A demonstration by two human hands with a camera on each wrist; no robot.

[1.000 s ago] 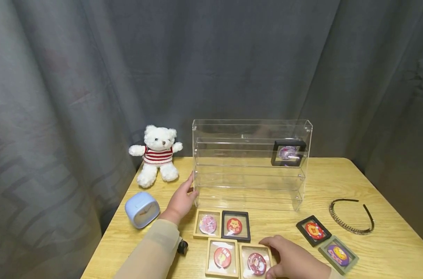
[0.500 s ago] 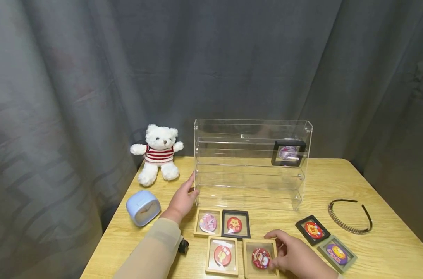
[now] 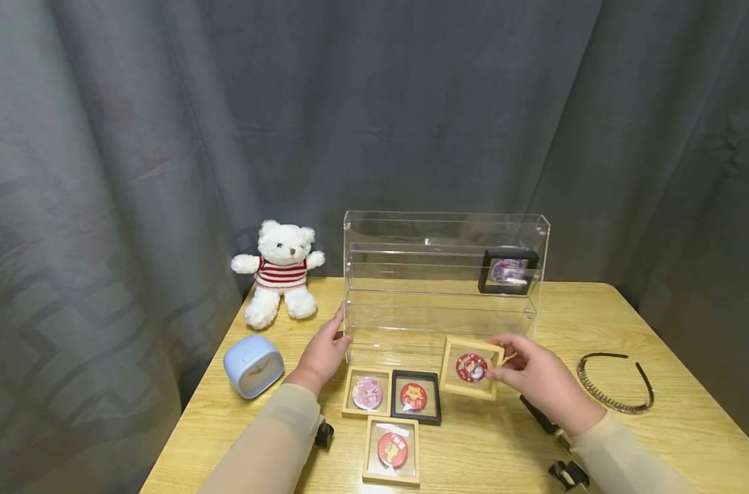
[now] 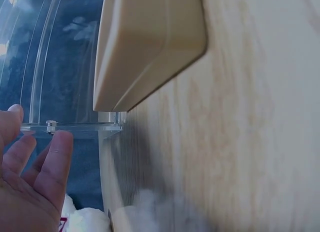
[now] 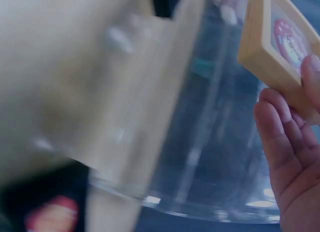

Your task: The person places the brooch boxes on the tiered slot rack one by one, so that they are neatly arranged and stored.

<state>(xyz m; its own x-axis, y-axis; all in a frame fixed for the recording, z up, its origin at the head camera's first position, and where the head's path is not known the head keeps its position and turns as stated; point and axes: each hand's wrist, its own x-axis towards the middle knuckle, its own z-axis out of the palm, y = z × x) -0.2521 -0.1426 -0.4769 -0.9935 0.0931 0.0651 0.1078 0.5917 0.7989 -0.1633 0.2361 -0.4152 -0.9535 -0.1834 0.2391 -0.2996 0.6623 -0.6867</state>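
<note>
In the head view my left hand (image 3: 321, 353) grips the left side of a clear acrylic display rack (image 3: 405, 317). The left wrist view has its thumb and fingers (image 4: 56, 159) on either side of the panel's edge. My right hand (image 3: 544, 377) pinches the right side of a light wooden frame (image 3: 471, 369) with a red round badge inside, raised and tilted before the rack's lower right. From the right wrist, that frame (image 5: 270, 62) sits between thumb and fingers. A black frame with a purple badge (image 3: 507, 271) stands on an upper shelf at the right.
Before the rack lie a wooden frame with a pink badge (image 3: 367, 393), a black frame with a red badge (image 3: 414, 396) and a wooden one (image 3: 391, 451). A blue clock (image 3: 253, 367) and white teddy bear (image 3: 284, 271) are left; a headband (image 3: 615, 409) is right.
My right hand has lifted the wooden frame with the red badge from the front row and carried it forward toward the rack. The left hand stays at the rack's side.
</note>
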